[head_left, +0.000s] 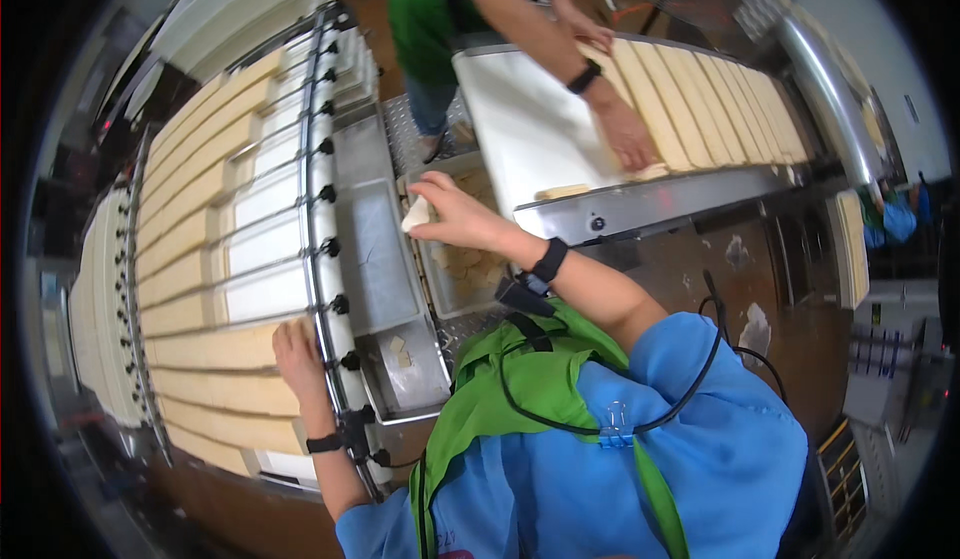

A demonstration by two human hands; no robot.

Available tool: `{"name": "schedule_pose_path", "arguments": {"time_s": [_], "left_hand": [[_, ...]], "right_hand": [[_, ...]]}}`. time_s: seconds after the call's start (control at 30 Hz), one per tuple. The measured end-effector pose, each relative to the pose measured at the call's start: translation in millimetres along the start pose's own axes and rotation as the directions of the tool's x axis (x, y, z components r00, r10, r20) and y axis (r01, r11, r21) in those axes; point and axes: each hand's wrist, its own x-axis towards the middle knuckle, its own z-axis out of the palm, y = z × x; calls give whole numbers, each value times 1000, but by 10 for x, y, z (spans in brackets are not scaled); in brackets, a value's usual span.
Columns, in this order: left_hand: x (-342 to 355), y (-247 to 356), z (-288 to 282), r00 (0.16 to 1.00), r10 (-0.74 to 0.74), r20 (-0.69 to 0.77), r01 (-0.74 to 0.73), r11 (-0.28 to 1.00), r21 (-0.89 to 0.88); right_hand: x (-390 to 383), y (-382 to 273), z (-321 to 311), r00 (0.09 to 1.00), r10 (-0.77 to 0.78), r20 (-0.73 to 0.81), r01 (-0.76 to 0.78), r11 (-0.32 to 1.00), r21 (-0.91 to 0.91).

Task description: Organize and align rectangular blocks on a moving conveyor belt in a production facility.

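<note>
My left hand rests with its fingers apart on the near end of a pale, dough-like strip on the left conveyor. Above the bins, my right hand pinches a small pale dough-like scrap between thumb and fingers. Beneath it is a bin of similar scraps, partly covered by my hand and wrist. Several long strips lie side by side on the left conveyor, some ending shorter and baring the white belt.
A rail with black knobs edges the left conveyor. Beside it are a pale tray and a metal tray with small scraps. Across from me, a co-worker's hands touch strips on the right conveyor. A black cable hangs over my shoulder.
</note>
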Motion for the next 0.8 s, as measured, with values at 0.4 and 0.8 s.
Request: {"name": "schedule_pose_path", "arguments": {"time_s": [0.4, 0.8], "left_hand": [[596, 410, -237, 969, -248, 3, 245, 958, 147], [2680, 4006, 779, 840, 523, -145, -506, 659, -557]], "right_hand": [[-1477, 1113, -2568, 764, 359, -536, -521, 833, -185], [-1477, 1578, -2802, 610, 396, -686, -757, 546, -359]]}}
